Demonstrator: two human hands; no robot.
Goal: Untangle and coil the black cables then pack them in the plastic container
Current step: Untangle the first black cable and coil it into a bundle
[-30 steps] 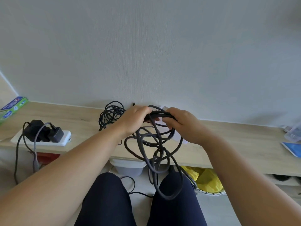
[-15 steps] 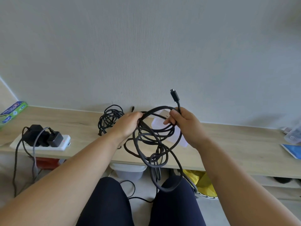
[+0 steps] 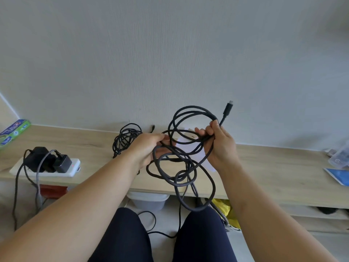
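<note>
In the centre of the frame, the tangled black cable (image 3: pixel 181 167) hung in loops between both hands. The right hand (image 3: pixel 220 146) curled around several strands, the plug (image 3: pixel 228 108) sticking up above it. The left hand (image 3: pixel 149 148) pinched one loop. Another cable bundle (image 3: pixel 125 138) lay on the shelf (image 3: pixel 273 167) behind.

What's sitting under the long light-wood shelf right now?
A translucent grey plastic tub, something yellow and a red object. The tangled black cable and the shelf top hide the rest.
</note>
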